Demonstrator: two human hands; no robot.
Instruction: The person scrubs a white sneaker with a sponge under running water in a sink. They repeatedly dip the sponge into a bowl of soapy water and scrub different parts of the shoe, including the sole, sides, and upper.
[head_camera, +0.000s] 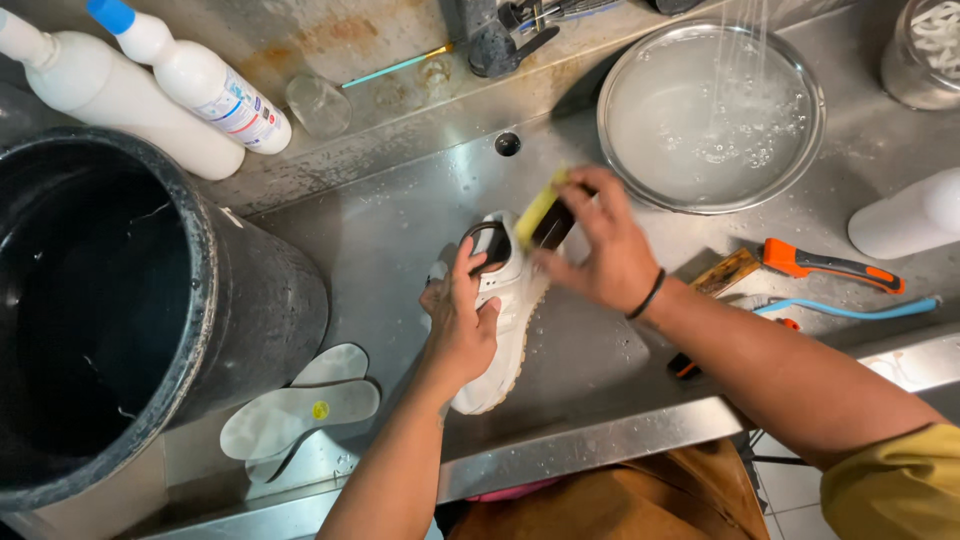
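The left hand (460, 325) has its fingers (466, 262) clenched around the collar of a white shoe (505, 320), thumb hooked over the rim of the opening, pinning it down on the steel surface (590, 360). The right hand (600, 250) grasps a brush (543, 215) with a yellow top and dark body, its fingers (590, 185) curled over the back of it and pressing it against the upper end of the shoe, by the opening.

The shoe lies in the middle of the wet surface, between the two hands. Its long axis runs diagonally: the opening and the brushed end point up and to the right, towards the bowl, while the other end, with its tan sole edge showing, points down and to the left, towards the near rim of the surface. It is tipped partly onto its side.

Just beyond the right hand stands a round metal bowl (712, 115) of soapy water, with a thin stream of water falling into it. To the right of the wrist lie an orange-handled tool (830, 265) and a light blue tool (850, 310). Left of the shoe, two pale insoles (300, 410) lie overlapped, beside a big black bucket (130, 310). Behind the bucket two white bottles (190, 80) lean on the back ledge.
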